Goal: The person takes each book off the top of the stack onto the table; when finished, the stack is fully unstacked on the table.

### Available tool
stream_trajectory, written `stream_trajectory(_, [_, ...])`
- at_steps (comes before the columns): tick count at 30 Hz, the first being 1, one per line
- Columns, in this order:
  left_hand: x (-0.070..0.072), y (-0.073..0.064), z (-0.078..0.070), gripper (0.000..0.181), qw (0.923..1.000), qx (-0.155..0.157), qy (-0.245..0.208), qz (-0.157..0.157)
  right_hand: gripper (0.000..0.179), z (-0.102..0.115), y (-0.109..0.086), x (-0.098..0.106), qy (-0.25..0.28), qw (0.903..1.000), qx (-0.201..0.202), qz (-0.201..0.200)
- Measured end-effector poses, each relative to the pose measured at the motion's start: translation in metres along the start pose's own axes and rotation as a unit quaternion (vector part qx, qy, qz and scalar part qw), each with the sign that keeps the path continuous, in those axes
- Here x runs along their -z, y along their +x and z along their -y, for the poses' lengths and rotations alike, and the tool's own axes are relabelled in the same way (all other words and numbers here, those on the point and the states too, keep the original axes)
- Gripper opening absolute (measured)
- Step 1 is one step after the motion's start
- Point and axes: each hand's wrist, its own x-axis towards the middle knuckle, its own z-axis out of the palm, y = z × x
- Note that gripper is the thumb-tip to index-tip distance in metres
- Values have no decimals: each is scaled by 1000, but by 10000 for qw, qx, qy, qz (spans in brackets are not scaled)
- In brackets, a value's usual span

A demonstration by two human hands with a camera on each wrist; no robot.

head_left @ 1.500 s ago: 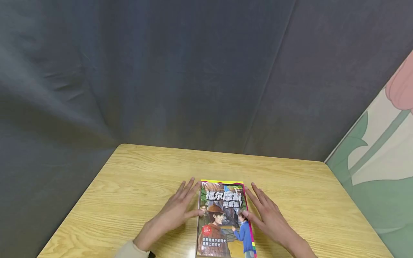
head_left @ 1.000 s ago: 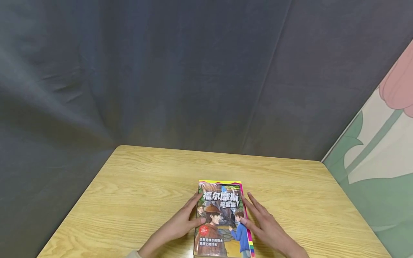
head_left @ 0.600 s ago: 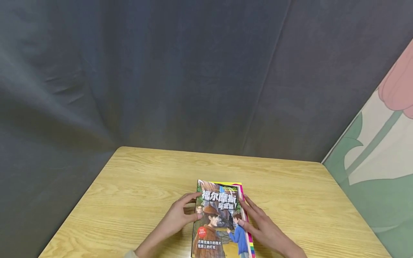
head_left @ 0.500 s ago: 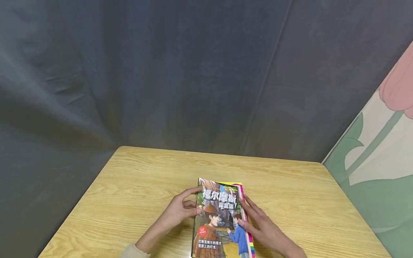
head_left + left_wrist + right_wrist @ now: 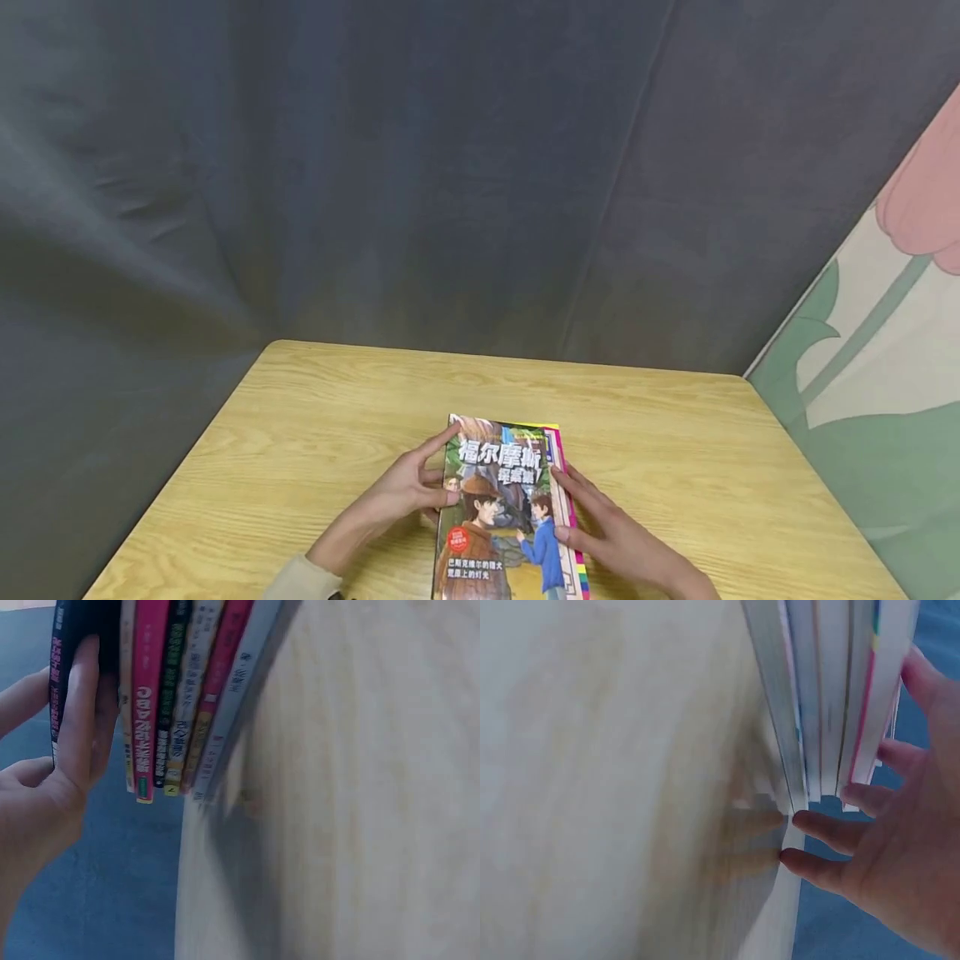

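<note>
A paperback book [image 5: 495,521] with Chinese lettering and two drawn figures on its cover lies uppermost on a stack of books [image 5: 180,705]. My left hand [image 5: 393,496] grips that book by its left edge, thumb on the cover. In the left wrist view, fingers [image 5: 81,712] reach under it, and a gap parts its spine side from the stack. My right hand [image 5: 618,533] is at the stack's right side, with the thumb by the top book's right edge. In the right wrist view, its fingers [image 5: 829,831] spread along the page edges, lightly bent.
The stack stands on a light wood-grain table [image 5: 337,400]. Yellow and pink edges of a lower book [image 5: 581,560] stick out at the top and right. A dark curtain [image 5: 450,183] hangs behind, and a tulip-patterned cloth [image 5: 877,417] is at the right.
My left fingers have gone from lying beside the stack to gripping the top book. It has risen at its left edge and shifted left, baring more of the book below. My right hand stays alongside.
</note>
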Motion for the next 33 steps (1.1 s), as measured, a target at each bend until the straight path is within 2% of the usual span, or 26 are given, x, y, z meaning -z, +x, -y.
stream_trajectory(3, [10,-4,-11,92,9994,-107,316,-1,74,2,0,2,95,9997,-44,224])
stream_trajectory(7, [36,-7,-38,91,9966,-252,765,-164,79,7,0,4,157,9988,-203,408])
stream_trajectory(11, [75,-4,-65,88,9944,-177,948,-423,80,12,0,5,280,9983,-202,465])
stream_trajectory(15, [119,6,-76,85,9906,53,1206,-648,82,14,-1,5,386,9978,-100,539])
stream_trajectory(19, [156,19,-71,84,9840,424,1517,-836,82,15,1,3,507,9967,-25,636])
stream_trajectory(23, [178,32,-59,81,9745,764,1878,-961,81,15,3,1,691,9946,-8,774])
stream_trajectory(29, [187,54,-33,73,9604,1028,2273,-1240,80,15,0,2,690,9940,-42,850])
stream_trajectory(33, [188,65,-17,69,9374,1181,3005,-1307,79,16,-1,1,618,9943,-12,870])
